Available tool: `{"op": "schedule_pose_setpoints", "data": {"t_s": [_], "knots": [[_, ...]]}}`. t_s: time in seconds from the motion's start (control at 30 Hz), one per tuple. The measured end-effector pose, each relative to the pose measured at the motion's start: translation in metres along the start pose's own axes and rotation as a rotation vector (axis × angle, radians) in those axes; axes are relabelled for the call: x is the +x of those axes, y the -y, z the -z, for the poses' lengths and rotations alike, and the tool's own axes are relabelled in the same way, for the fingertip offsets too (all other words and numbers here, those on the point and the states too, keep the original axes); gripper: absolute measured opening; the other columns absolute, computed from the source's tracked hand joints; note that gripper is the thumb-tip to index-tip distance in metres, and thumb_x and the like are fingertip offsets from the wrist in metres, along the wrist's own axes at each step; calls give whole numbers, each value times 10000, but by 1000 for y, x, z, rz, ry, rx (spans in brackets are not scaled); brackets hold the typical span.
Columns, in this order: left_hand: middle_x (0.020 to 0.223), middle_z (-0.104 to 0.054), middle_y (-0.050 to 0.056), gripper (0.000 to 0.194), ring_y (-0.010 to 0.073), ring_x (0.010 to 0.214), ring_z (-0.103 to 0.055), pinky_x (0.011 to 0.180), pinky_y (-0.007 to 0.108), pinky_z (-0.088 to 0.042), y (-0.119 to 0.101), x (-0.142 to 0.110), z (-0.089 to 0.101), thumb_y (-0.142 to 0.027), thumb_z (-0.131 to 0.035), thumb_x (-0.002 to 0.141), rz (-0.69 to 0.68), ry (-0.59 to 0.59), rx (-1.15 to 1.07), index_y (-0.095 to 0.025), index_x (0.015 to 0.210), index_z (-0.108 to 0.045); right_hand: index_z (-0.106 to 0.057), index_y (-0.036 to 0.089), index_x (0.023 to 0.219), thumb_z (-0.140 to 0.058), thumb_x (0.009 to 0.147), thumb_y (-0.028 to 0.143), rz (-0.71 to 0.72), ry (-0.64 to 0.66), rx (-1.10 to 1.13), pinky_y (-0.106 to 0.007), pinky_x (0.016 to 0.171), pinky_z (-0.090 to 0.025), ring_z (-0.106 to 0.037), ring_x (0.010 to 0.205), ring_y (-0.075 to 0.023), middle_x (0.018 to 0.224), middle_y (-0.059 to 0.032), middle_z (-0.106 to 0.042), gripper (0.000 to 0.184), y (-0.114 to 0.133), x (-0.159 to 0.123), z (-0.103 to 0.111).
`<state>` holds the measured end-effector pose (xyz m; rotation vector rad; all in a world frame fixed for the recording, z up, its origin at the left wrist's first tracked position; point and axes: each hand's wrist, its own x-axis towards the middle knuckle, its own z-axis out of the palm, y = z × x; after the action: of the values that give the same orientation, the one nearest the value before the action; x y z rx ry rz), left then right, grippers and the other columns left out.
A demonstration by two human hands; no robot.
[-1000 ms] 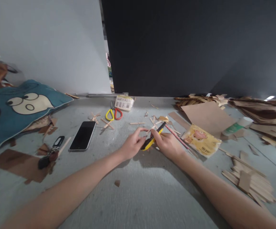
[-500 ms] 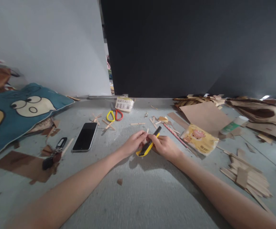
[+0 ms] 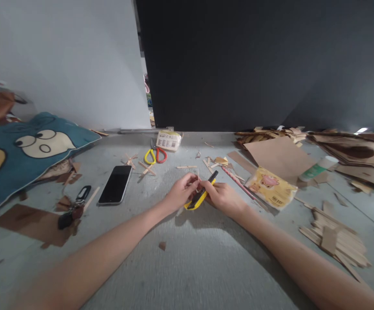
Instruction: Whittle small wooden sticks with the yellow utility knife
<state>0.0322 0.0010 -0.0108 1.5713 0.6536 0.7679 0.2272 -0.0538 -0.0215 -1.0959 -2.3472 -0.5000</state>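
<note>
In the head view my right hand is closed around a yellow and black utility knife, which slants from upper right to lower left. Touching or nearly touching it, my left hand pinches a thin pale wooden stick whose tip pokes up between the hands. Most of that stick is hidden by fingers. Just beyond the hands lies a loose wooden stick, and crossed sticks rest farther left.
A phone and keys lie left. Scissors rest by a tissue pack at the back. A yellow tissue pack, glue stick, striped pen-like rod and a pile of wooden sticks are right. A blue cushion fills the far left.
The fingers of my left hand have shifted slightly upward, and the stick's tip now stands more upright. The knife has stayed nearly in place in my right hand.
</note>
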Motion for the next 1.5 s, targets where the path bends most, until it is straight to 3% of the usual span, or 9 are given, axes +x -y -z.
{"op": "schedule_pose_setpoints", "data": {"t_s": [0.17, 0.3, 0.47, 0.63, 0.73, 0.93, 1.2, 1.33, 1.5], "knots": [[748, -596, -22, 483, 130, 589, -530, 575, 253, -377, 1, -4, 1, -663, -533, 948, -3, 6, 93, -219, 1136, -544, -596, 167, 1137, -469, 998, 166, -116, 71, 165, -232, 562, -410, -661, 631, -183, 736, -48, -703, 189, 1, -1, 1], [676, -567, -37, 400, 142, 601, -526, 586, 251, -362, -5, -5, 0, -607, -530, 963, -17, -24, 164, -223, 1072, -549, -604, 200, 1062, -498, 957, 192, -294, 76, 332, -217, 550, -430, -646, 581, -167, 721, -27, -702, 150, 10, 1, 1], [732, -613, -34, 319, 151, 686, -557, 648, 252, -389, -9, -8, 0, -518, -623, 906, -33, -44, 152, -233, 1039, -568, -627, 222, 997, -560, 841, 206, -535, -46, 544, -193, 539, -436, -630, 532, -139, 655, 20, -685, 170, 25, 9, -5], [718, -559, -51, 154, 100, 566, -468, 586, 234, -353, -1, -13, -3, -339, -575, 920, -104, -7, 96, -240, 1037, -553, -632, 217, 879, -556, 745, 209, -702, -142, 611, -206, 499, -424, -592, 488, -142, 595, 27, -666, 154, 22, 14, -6], [666, -489, -66, 109, 80, 471, -395, 519, 234, -304, -1, -10, -4, -341, -523, 953, -49, 12, 6, -241, 995, -520, -649, 210, 878, -563, 766, 245, -684, -186, 579, -218, 527, -451, -604, 522, -143, 648, 8, -697, 145, 14, 13, -4], [603, -359, -100, 335, 80, 484, -324, 519, 229, -232, -3, 6, 5, -449, -662, 853, 46, -61, -316, -218, 1053, -523, -623, 220, 878, -554, 947, 388, -602, -271, 496, -212, 527, -449, -566, 510, -118, 673, 1, -677, 194, 13, 9, -3], [532, -265, -156, 358, 55, 409, -239, 499, 222, -173, -4, 3, 7, -382, -708, 820, 137, -71, -370, -244, 996, -429, -518, 241, 714, -559, 992, 425, -505, -288, 441, -217, 435, -343, -394, 405, -94, 484, 69, -453, 336, 17, 6, 0], [577, -349, -127, 341, 60, 406, -332, 484, 226, -230, -5, 3, 6, -478, -664, 879, 139, -33, -350, -222, 1020, -487, -618, 238, 963, -531, 1011, 429, -593, -308, 430, -247, 504, -464, -541, 447, -129, 585, 35, -606, 215, 18, -1, 0], [660, -434, -83, 555, 84, 469, -435, 515, 253, -322, -4, 3, 5, -666, -617, 885, 106, -38, -309, -181, 1151, -571, -562, 247, 1265, -518, 1019, 371, -626, -421, 366, -351, 689, -579, -713, 738, -219, 893, -51, -731, 278, 17, 0, 1]]}}
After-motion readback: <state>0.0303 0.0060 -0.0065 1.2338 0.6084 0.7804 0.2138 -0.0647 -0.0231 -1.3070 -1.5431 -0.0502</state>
